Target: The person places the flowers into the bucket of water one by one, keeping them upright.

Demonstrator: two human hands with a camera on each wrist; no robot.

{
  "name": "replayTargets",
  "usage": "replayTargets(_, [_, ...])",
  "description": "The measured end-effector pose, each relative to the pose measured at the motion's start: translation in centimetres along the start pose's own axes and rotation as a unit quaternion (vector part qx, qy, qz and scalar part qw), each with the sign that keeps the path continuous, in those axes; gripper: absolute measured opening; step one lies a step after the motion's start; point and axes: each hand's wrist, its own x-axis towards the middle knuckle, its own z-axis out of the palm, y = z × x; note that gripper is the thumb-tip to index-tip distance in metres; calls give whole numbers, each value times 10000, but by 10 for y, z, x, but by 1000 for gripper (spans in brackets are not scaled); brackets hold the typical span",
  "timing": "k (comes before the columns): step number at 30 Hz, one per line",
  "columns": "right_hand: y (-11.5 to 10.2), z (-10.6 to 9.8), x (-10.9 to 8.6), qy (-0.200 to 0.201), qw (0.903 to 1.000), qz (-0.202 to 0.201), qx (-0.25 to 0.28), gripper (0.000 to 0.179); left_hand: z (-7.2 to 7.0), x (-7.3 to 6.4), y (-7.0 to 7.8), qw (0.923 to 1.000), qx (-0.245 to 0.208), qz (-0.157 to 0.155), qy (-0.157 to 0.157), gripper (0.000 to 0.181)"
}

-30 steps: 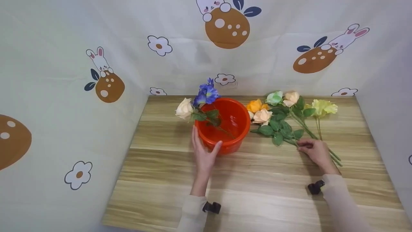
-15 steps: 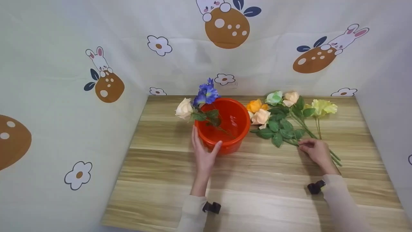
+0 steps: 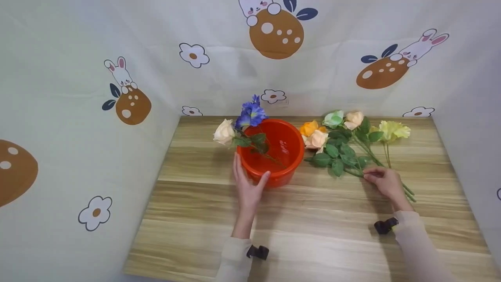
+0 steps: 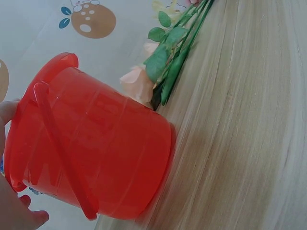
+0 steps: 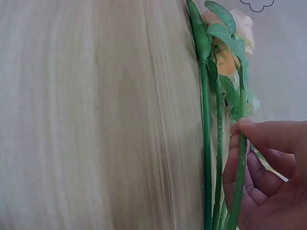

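A red plastic bucket [image 3: 280, 180] stands left of the flowers. My left hand [image 3: 248, 192] grips its near left side, thumb at the rim and fingers spread along the outside. Inside the bucket lean a cream rose [image 3: 224, 132] and a blue-purple flower [image 3: 251, 114], their heads over the left and back rim. To the right, my right hand [image 3: 386, 184] pinches a green stem [image 5: 241, 167] between thumb and fingers. That stem belongs to a peach rose [image 3: 316, 140], raised a little above the other stems in the right wrist view.
An orange flower [image 3: 309, 128], a green-white rose [image 3: 333, 118], another peach rose [image 3: 354, 120] and a yellow flower [image 3: 393, 131] lie at the back right of the wooden table [image 3: 188, 219]. Patterned cloth [image 3: 219, 82] walls the back and sides. The bucket's handle [image 4: 62, 148] hangs down.
The peach rose has shifted slightly left and up as the right hand holds its stem. The left hand and the bucket have stayed in place.
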Motion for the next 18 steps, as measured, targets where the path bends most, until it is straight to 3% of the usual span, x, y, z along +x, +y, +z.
replayTargets(11, [-8,-3,1,-6,9993,-13,369,28,0,-1,1,10000,57,-27,-6,102])
replayTargets(18, [-16,-7,1,-246,9934,119,1118,37,0,0,-1,9999,123,16,9,104])
